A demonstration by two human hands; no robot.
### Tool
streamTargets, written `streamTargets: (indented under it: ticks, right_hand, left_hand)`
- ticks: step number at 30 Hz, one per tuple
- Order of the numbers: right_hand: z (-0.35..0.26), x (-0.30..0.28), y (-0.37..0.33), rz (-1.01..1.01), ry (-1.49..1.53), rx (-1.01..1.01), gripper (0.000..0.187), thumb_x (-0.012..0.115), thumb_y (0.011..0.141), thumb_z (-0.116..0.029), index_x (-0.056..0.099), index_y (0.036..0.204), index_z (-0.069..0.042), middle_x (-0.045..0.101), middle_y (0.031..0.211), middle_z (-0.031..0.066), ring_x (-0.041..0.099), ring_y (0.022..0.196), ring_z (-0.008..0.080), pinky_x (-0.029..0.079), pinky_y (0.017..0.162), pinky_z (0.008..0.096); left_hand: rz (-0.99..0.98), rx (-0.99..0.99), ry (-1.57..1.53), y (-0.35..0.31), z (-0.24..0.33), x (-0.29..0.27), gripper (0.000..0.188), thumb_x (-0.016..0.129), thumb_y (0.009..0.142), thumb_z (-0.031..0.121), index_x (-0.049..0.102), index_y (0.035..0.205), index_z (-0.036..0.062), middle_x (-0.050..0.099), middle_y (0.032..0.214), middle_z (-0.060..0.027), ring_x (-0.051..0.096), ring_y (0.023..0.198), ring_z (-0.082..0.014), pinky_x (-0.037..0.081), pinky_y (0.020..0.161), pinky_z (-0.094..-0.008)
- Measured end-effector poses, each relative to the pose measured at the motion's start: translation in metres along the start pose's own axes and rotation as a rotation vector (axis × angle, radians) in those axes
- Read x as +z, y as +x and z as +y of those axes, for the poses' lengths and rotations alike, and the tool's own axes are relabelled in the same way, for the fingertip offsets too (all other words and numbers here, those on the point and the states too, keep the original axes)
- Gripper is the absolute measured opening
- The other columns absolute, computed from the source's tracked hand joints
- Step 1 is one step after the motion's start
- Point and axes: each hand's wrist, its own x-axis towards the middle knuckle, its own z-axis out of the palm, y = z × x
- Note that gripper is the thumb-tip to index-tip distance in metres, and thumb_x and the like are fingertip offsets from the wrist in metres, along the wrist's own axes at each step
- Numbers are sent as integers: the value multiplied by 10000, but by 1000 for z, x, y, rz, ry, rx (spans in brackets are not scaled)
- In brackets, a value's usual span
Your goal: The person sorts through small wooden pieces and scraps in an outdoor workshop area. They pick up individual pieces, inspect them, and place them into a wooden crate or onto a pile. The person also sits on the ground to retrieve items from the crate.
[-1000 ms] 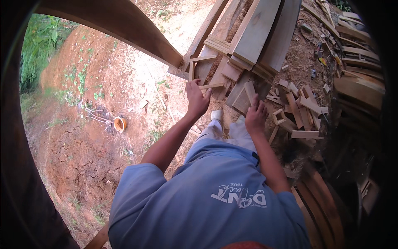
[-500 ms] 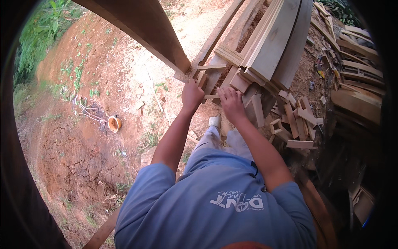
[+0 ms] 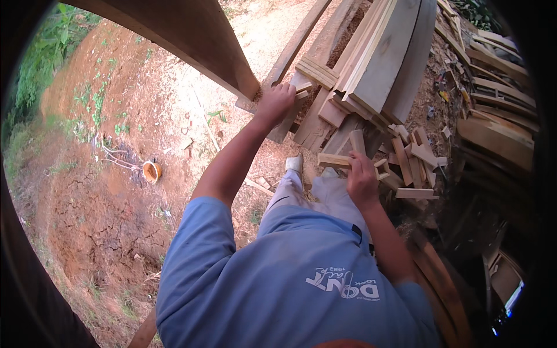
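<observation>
My left hand (image 3: 276, 104) is closed at the end of some short wooden pieces (image 3: 303, 89), beside the foot of a thick wooden post; its fingertips are partly hidden. Nearer to me and further right, my right hand (image 3: 363, 178) grips the end of a short wooden block (image 3: 334, 160), held roughly level above my shoes. Just beyond that hand a short wooden offcut (image 3: 357, 141) stands tilted against the pile. A small stack of short wooden strips (image 3: 317, 71) rests on the boards to the right of my left hand.
Long planks (image 3: 380, 61) lie stacked ahead to the right. Loose offcuts (image 3: 415, 159) are heaped beyond my right hand. The thick wooden post (image 3: 191, 35) slants in from the upper left. An orange container (image 3: 152, 171) lies on the dirt at left; more timber (image 3: 499, 136) is piled far right.
My left hand has moved forward onto the short wooden pieces. My right hand has drawn back toward me and to the right, now with a short wooden block in it.
</observation>
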Motion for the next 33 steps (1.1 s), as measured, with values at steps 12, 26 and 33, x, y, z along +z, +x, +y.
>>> streamTargets:
  ticks: [12,26,33]
  right_hand:
    - [3,-63,-124,146,101,737,221,559,913,20,518,1130,23,606,1132,217,616,1050,413,487,915,462]
    - [5,-53,-252,223,-61,1111,221,542,970,-58,492,1165,30,595,1089,254,602,1034,443,463,889,474]
    - [5,-65,-275,270,-85,1146,319,532,982,-75,515,1280,35,617,1162,249,619,1078,406,473,945,446]
  left_hand:
    - [44,-155,-314,10,11,-49,311,645,821,34,477,1082,16,513,1164,-188,625,972,-414,539,799,-482]
    - [-316,535,151,166,-20,-28,907,922,624,386,474,1353,84,574,1309,-71,556,1233,-287,436,1082,-408]
    - [-215,324,130,141,-23,-28,577,887,687,342,584,1123,117,669,1110,-65,600,1152,-285,506,964,-419]
